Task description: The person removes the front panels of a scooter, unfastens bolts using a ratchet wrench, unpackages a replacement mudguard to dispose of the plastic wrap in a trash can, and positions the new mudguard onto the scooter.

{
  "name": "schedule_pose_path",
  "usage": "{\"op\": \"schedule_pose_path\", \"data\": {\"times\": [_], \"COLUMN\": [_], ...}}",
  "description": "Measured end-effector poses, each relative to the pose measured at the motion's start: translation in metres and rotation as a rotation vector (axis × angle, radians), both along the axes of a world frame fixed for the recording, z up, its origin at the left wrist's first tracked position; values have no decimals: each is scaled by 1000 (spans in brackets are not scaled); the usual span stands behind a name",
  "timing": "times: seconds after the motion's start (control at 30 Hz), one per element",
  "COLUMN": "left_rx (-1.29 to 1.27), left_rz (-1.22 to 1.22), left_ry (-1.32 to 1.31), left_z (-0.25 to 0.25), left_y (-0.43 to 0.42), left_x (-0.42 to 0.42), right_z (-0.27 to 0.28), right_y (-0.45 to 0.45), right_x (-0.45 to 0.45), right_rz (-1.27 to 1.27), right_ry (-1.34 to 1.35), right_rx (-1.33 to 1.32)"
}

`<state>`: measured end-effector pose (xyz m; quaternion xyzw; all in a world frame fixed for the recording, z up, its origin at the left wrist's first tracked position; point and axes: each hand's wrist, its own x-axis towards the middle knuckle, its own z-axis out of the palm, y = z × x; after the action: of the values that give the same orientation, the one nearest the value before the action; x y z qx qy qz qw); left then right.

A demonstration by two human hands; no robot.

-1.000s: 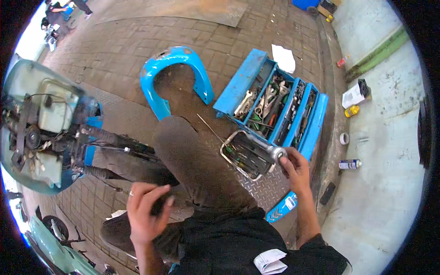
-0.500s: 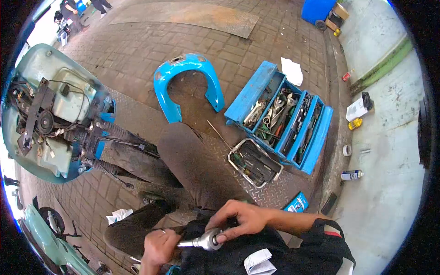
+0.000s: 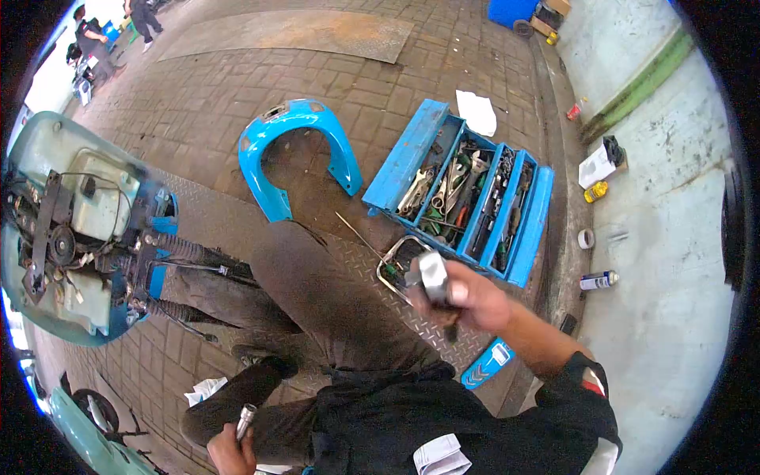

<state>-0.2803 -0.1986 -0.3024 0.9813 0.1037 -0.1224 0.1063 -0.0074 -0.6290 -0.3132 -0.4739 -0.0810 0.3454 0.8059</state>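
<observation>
The left hand (image 3: 230, 454), lower left of the frame, is closed around a slim silver metal cylinder (image 3: 246, 419). The right hand (image 3: 479, 298), right of centre, grips a blurred silver metal tool (image 3: 433, 277). An open blue metal toolbox (image 3: 407, 155) stands above it.

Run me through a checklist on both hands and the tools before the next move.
1. Left hand gripping the metal piece: ok.
2. Right hand holding the silver tool: ok, though blurred.
3. Size markings on either held part readable: cannot tell; too small or blurred.
4. Toolbox open: ok.
5. Tray in full view: not ok; right hand hides part.
6. Blue curved panel clear of both hands: ok.
</observation>
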Motion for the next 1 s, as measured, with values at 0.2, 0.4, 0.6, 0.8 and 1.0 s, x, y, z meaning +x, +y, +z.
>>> {"op": "schedule_pose_path", "data": {"times": [0.2,0.4,0.6,0.8,1.0], "left_rx": [-263,-314,-552,-609,-611], "left_rz": [-280,-451,-164,-162,-240], "left_ry": [212,194,546,571,621], "left_z": [-5,-25,21,25,37], "left_y": [-86,-99,-118,-111,-103], "left_x": [60,71,70,71,78], "right_z": [-15,-31,-42,-46,-45], "right_y": [77,97,99,97,93], "right_x": [-34,-51,-67,-72,-82], "right_rz": [436,685,781,791,760], "right_ry": [-474,-649,-488,-378,-363], "right_rx": [-229,-348,-166,-141,-48]}}
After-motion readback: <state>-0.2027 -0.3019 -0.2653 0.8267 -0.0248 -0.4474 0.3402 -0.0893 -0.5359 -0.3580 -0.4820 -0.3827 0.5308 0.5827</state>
